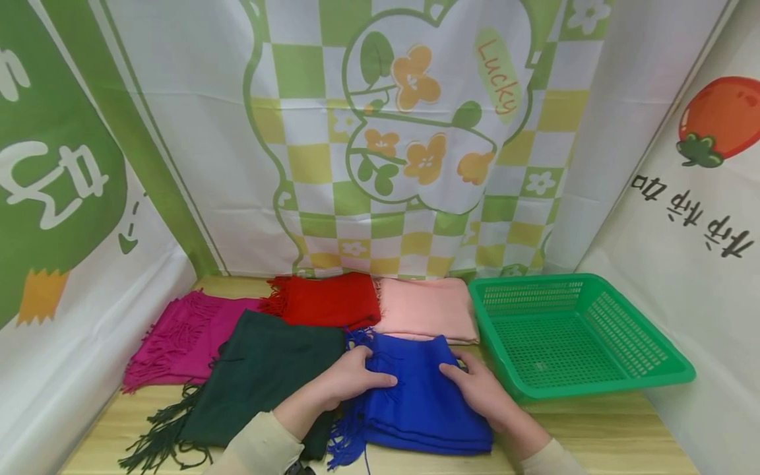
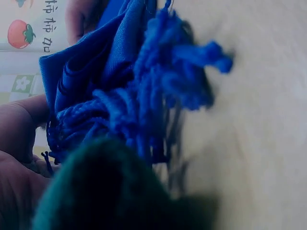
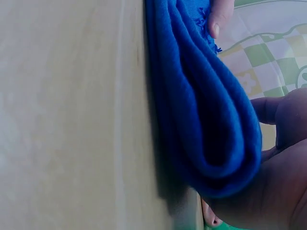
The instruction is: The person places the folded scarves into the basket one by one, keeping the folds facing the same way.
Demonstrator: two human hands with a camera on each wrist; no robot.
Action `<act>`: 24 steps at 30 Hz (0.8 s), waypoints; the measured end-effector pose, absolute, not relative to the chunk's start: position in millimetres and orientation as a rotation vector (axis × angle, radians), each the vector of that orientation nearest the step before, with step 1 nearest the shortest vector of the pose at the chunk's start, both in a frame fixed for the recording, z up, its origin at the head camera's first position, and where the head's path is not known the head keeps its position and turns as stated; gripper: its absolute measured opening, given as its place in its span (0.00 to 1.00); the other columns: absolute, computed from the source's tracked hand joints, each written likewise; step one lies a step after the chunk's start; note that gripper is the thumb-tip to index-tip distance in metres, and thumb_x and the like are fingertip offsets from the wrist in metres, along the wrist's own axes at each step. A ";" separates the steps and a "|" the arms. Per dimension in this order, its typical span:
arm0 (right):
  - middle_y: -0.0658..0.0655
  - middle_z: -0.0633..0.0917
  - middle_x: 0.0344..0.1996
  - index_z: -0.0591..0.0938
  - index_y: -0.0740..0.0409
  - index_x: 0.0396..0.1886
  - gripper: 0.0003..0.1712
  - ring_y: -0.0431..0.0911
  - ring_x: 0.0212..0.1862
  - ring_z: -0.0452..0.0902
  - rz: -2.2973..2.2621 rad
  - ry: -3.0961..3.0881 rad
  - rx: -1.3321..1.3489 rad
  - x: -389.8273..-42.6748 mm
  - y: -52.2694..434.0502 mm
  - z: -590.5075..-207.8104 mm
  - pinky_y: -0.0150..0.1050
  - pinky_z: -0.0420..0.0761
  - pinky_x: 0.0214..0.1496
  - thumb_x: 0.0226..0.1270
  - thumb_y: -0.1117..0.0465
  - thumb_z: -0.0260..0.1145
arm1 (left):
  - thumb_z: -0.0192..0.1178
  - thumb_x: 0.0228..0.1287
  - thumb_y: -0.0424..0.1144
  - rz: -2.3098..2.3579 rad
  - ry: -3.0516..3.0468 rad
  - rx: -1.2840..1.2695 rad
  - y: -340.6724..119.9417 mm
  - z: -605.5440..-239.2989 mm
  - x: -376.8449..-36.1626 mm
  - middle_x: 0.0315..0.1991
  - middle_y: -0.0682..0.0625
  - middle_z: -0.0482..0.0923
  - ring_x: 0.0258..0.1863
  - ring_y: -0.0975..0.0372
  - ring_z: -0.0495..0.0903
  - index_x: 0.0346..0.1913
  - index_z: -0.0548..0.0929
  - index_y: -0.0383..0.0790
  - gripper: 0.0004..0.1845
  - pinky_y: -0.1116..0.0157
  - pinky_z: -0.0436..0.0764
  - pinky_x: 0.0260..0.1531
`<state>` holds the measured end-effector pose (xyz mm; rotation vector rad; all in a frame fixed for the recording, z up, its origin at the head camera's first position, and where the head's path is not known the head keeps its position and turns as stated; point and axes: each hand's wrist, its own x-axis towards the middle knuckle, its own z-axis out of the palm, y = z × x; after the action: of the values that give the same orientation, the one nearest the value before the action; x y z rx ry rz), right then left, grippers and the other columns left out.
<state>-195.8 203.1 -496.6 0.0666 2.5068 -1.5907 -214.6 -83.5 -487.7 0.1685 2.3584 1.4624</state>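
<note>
A folded blue scarf (image 1: 424, 402) with fringe along its left side lies at the front middle of the table. My left hand (image 1: 350, 377) holds its left side, thumb over the top. On the opposite side my right hand (image 1: 482, 394) grips the scarf, its thumb on the upper layer. In the left wrist view the fringe (image 2: 144, 100) hangs close to the left palm. The right wrist view shows the scarf's rounded, stacked folds (image 3: 206, 120) against the right hand. Fingers under the cloth are hidden. A dark green scarf (image 1: 267, 376) lies under my left forearm.
Behind are a folded red scarf (image 1: 332, 300) and a pink scarf (image 1: 424, 307); a magenta scarf (image 1: 196, 336) lies far left. At right, a green plastic basket (image 1: 600, 389) stands near the right hand. Printed cloth (image 1: 297, 158) hangs behind the wooden table (image 1: 570, 429).
</note>
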 end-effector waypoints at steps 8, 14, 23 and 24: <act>0.69 0.79 0.72 0.74 0.60 0.81 0.39 0.58 0.61 0.84 -1.709 2.323 0.125 -197.2 207.4 -495.7 0.53 0.85 0.59 0.75 0.53 0.72 | 0.79 0.66 0.43 1.465 2.382 0.184 -84.8 -488.7 -215.4 0.75 0.27 0.71 0.75 0.34 0.71 0.77 0.69 0.19 0.46 0.33 0.72 0.73; 0.70 0.84 0.63 0.68 0.63 0.83 0.44 0.56 0.55 0.88 -1.774 2.242 0.146 -199.1 209.6 -497.5 0.53 0.88 0.54 0.71 0.59 0.72 | 0.78 0.67 0.42 1.464 2.396 0.204 -89.0 -487.6 -216.3 0.75 0.28 0.72 0.75 0.33 0.71 0.76 0.70 0.19 0.44 0.32 0.72 0.73; 0.73 0.81 0.68 0.61 0.66 0.85 0.51 0.59 0.59 0.87 -1.824 2.306 0.115 -200.3 209.6 -498.6 0.56 0.88 0.59 0.70 0.63 0.78 | 0.78 0.67 0.42 1.465 2.419 0.204 -94.4 -482.6 -216.8 0.75 0.28 0.73 0.75 0.33 0.71 0.76 0.72 0.20 0.43 0.32 0.72 0.73; 0.74 0.80 0.69 0.60 0.68 0.86 0.52 0.61 0.61 0.86 -1.813 2.329 0.124 -200.5 209.9 -498.4 0.57 0.88 0.60 0.69 0.63 0.78 | 0.78 0.67 0.42 1.464 2.423 0.207 -94.5 -482.8 -217.1 0.75 0.28 0.73 0.75 0.33 0.72 0.76 0.72 0.20 0.43 0.32 0.72 0.72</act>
<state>-200.5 209.9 -498.4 0.1241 2.3288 -1.8134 -217.1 -94.5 -482.8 0.2067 2.4234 1.4642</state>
